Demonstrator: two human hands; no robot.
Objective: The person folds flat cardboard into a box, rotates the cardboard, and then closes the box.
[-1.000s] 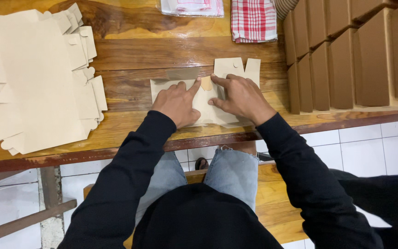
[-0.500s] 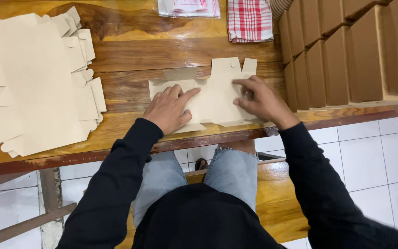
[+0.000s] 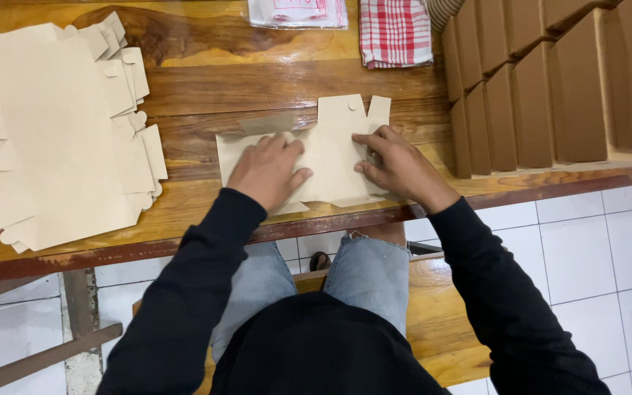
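Stack (image 3: 53, 139): at the far left of the table (image 3: 257, 80) we see a pile of flat, pale tan die-cut blanks, fanned unevenly, with tabs and notches along the edges.
Left hand (image 3: 268, 170): we press it palm down, fingers slightly spread and flat, on the left half of the blank; it pinches nothing.
Blank (image 3: 330, 157): the single flat sheet lies near the table's front edge, between our hands and well apart from the stack. It is pale tan card, roughly rectangular, with two upright flaps at its top right, one bearing a small half-round notch. A thin flap at its upper left is lifted slightly and looks darker. Creases run across it.
Right hand (image 3: 396, 164): we rest it on the right part of the blank, fingers curled, fingertips pressing at the base of the flaps; we cannot tell if thumb and finger pinch an edge.
Cloth (image 3: 395, 33): red and white checked, at the far edge.
Boxes (image 3: 543, 88): folded brown boxes stand in rows at the right.
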